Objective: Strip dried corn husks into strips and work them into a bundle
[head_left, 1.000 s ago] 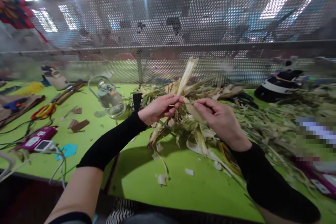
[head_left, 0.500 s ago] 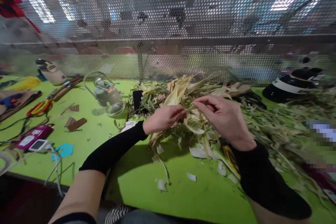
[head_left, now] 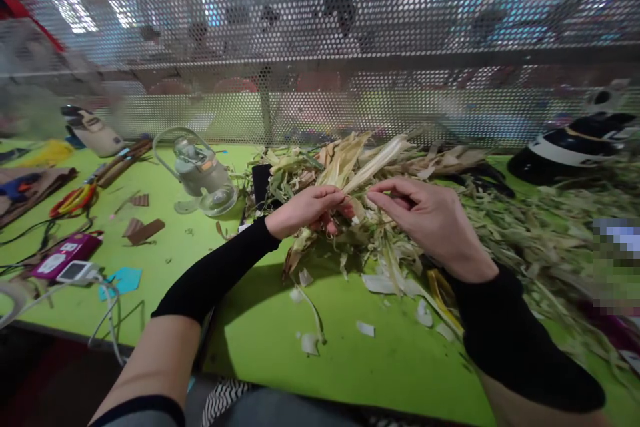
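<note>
A stray left elbow could catch the white cable (head_left: pixel 109 320) hanging over the bench (head_left: pixel 350 373) edge, or tip the glass pitcher (head_left: pixel 200 172) standing beyond the forearm. The left hand (head_left: pixel 315 210) is curling its fingers loosely, thumb and forefinger seemingly pinching the base of a pale husk strip (head_left: pixel 379 161), which is slanting up and rightward over the middle heap. An uneven tug could be splitting that strip along its grain, and a slack pinch could lose it among similar husks. The right hand (head_left: pixel 417 217) is hovering just right of that base, thumb and forefinger drawn close together; I cannot tell whether a thin fibre is lying between them. As for materials, the pitcher is showing smooth, clear curves under an arched handle; the strip is looking flat, ribbed and papery; the dry leaf heap (head_left: pixel 540 240) farther right is sprawling in crinkled, brittle-looking shreds; and a glossy black kettle (head_left: pixel 563 150) with a white band is standing behind it.
</note>
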A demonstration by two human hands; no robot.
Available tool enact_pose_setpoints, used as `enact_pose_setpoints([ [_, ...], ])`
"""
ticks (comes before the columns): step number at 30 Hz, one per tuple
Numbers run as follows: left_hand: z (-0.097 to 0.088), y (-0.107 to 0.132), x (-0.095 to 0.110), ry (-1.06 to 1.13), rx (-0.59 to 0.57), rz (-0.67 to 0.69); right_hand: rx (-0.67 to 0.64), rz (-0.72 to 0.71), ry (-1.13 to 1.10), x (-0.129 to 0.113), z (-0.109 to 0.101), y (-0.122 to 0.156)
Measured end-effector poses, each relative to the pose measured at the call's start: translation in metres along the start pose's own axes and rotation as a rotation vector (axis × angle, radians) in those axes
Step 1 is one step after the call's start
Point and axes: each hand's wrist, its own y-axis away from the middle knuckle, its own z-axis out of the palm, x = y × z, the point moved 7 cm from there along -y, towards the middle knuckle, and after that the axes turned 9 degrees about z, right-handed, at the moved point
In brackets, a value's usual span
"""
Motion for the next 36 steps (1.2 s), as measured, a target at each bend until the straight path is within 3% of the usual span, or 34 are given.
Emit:
enact_pose_setpoints([
  [5,0.0,0.0,-0.001,0.017,0.011,-0.024,-0.03,-0.001,0.003,0.006,0.0,0.0],
  [9,-0.009,-0.003,-0.001,-0.01,0.082,0.018,-0.224,0.047,-0.081,0.013,0.006,0.001],
  [11,-0.011,-0.004,-0.002,-0.008,0.089,0.033,-0.26,0.071,-0.101,0.014,0.006,0.002],
  [18,0.005,-0.004,-0.012,0.055,0.014,-0.051,-0.151,-0.025,0.038,0.001,0.01,-0.001],
  [22,0.01,-0.005,-0.013,0.038,-0.006,-0.007,-0.104,-0.055,0.088,0.002,0.014,-0.002],
  [25,0.008,-0.005,-0.006,-0.141,-0.021,0.104,-0.1,-0.044,0.103,0.007,0.016,-0.002],
  [30,0.01,0.001,0.009,-0.916,0.049,0.329,-0.088,-0.02,0.111,0.013,0.016,-0.005],
  [33,0.019,0.007,0.009,-1.078,-0.067,0.337,-0.171,0.002,0.056,0.012,0.016,-0.005],
  [36,0.029,0.018,0.015,-0.792,-0.351,0.354,-0.375,0.055,-0.069,0.01,0.019,-0.002],
])
